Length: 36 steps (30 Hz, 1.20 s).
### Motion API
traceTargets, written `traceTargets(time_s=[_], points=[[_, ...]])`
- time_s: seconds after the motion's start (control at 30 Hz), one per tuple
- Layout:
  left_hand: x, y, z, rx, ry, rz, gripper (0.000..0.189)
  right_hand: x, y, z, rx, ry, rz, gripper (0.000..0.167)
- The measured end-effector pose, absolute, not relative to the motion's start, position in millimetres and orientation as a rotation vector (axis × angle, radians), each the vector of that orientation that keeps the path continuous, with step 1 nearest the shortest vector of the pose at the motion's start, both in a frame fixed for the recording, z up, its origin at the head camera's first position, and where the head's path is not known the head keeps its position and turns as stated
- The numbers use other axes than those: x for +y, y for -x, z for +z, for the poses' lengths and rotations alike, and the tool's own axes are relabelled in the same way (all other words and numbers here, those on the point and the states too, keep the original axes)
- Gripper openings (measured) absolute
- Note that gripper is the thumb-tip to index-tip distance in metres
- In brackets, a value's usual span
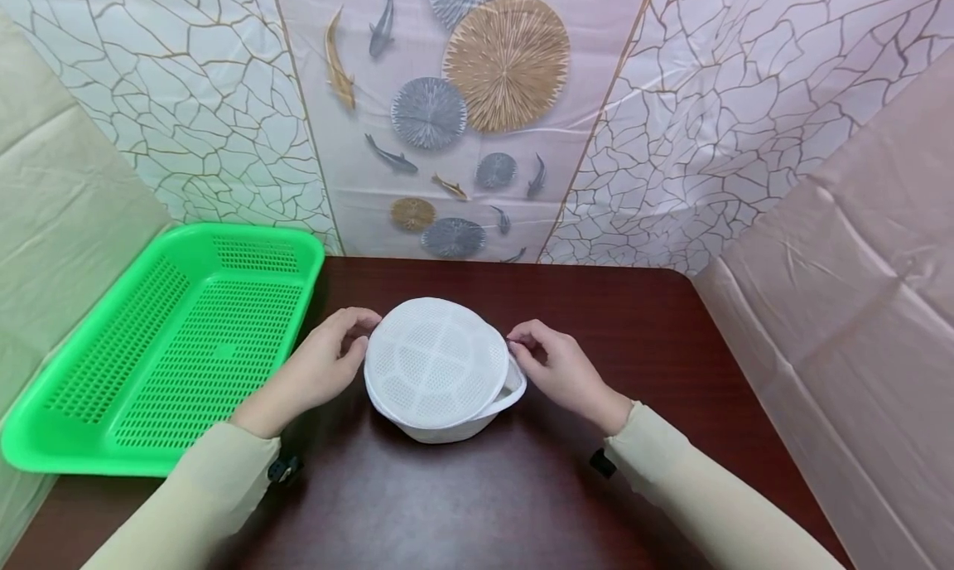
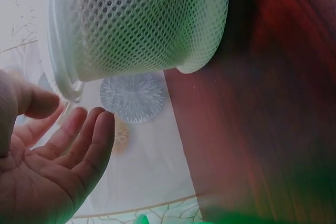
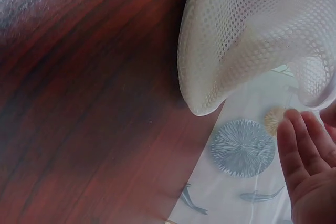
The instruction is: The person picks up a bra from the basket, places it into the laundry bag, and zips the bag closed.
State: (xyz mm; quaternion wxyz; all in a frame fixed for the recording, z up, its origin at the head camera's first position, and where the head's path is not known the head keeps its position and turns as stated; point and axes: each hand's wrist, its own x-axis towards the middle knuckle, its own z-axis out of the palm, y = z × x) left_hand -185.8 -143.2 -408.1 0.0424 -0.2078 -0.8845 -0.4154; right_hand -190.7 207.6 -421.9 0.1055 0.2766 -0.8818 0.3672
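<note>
A round white mesh laundry bag (image 1: 436, 363) stands on the dark table, its flat mesh top facing up. Along the front right its edge gapes, leaving a loop of white trim. At the left rim is my left hand (image 1: 335, 355); its fingertips reach the edge, thumb and forefinger apart, and the other fingers are loosely bent in the left wrist view. My right hand (image 1: 559, 367) pinches the right edge of the bag near the gap between thumb and forefinger. Its other fingers (image 3: 296, 145) stretch out below the rim; the pinch is partly cut off in the right wrist view.
A large green plastic basket (image 1: 309, 292) with slotted sides stands at the left of the table. Patterned cloth (image 1: 633, 181) hangs behind the table, and plain cloth walls (image 1: 842, 247) close in on both sides. The dark wood tabletop (image 1: 447, 504) extends in front of the bag.
</note>
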Motion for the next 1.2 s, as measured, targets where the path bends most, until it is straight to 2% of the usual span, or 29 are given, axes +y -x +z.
traceTargets(time_s=[0.17,0.3,0.43,0.83,1.03,1.13,1.2], points=[[-138,189,-412,-2.685,0.615,-1.329,0.035,206,189,-423,-2.681,-0.681,1.166,0.013],[-135,188,-414,-2.728,0.6,-1.324,0.046,201,189,-421,-2.763,-0.564,1.277,0.025],[-134,186,-416,-2.769,0.583,-1.343,0.048,195,190,-418,-2.838,-0.51,1.326,0.033],[-133,179,-414,-2.79,0.614,-1.395,0.036,177,193,-418,-2.89,-0.552,1.379,0.015],[-130,181,-404,-2.777,0.618,-1.33,0.053,173,195,-411,-2.826,-0.616,1.355,0.008],[-125,184,-396,-2.76,0.638,-1.268,0.061,170,195,-406,-2.778,-0.681,1.333,0.011],[-121,186,-390,-2.756,0.646,-1.221,0.059,168,193,-402,-2.753,-0.724,1.322,0.013]])
